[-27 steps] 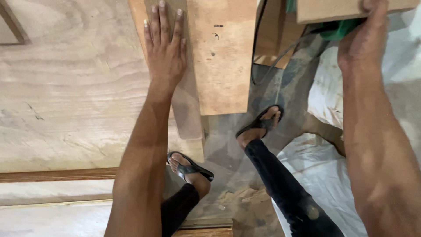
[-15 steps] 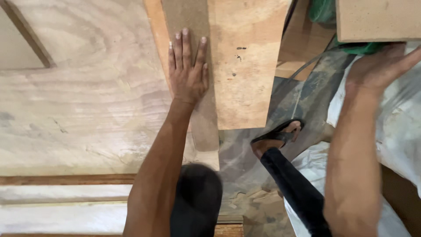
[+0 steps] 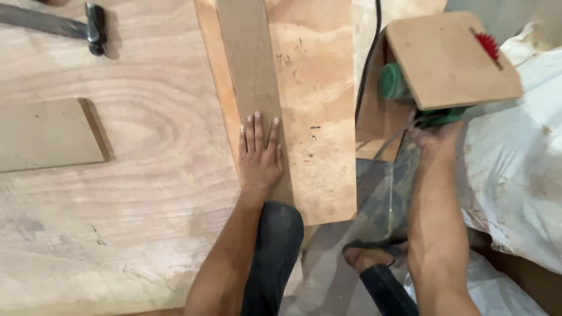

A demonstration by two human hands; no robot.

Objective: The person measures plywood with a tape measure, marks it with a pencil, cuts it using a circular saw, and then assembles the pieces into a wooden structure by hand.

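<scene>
Since the earlier frame the green saw (image 3: pixel 433 88) with its board base has come into view beside the plywood. Left hand (image 3: pixel 259 153) lies flat, fingers spread, pinning the narrow strip (image 3: pixel 249 64); right hand (image 3: pixel 434 136) grips the saw underneath. Holding step; next calls for aligning the red blade (image 3: pixel 487 45).

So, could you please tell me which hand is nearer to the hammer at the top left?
Left. The left hand lies flat on the narrow board, right of and below the hammer. The right hand is farther right, under the green saw.
</scene>
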